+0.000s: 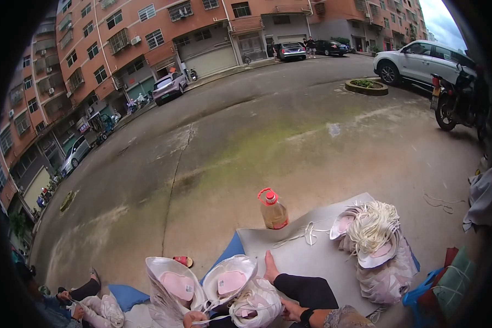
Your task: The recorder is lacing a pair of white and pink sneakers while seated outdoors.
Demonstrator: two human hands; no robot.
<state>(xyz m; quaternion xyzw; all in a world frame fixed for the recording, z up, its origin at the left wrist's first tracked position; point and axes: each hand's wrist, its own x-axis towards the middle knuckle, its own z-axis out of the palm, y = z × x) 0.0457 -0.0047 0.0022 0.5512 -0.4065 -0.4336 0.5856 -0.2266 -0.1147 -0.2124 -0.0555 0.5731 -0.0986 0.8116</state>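
Observation:
Two white, cupped pieces that look like shoe uppers, a left one (176, 284) and a right one (230, 280), lie before me with pink linings and small printed labels. Beside them sits a round bundle of white uppers (257, 306) wound with laces, in my lap. At the lower edge, my left hand (195, 318) is closed on a thin white lace (210, 319). My right hand (293, 310) presses its fingers against the bundle's right side; its fingertips are partly hidden. My bare foot (270, 267) rests on a grey sheet.
The grey sheet (317, 257) carries a stacked bundle of uppers with laces (374, 235) at right. A bottle with a red cap (273, 210) stands at its far edge. A red slipper (183, 261) lies nearby. Another person (76, 306) handles white pieces at left. Parked cars and a motorcycle (456, 104) stand beyond.

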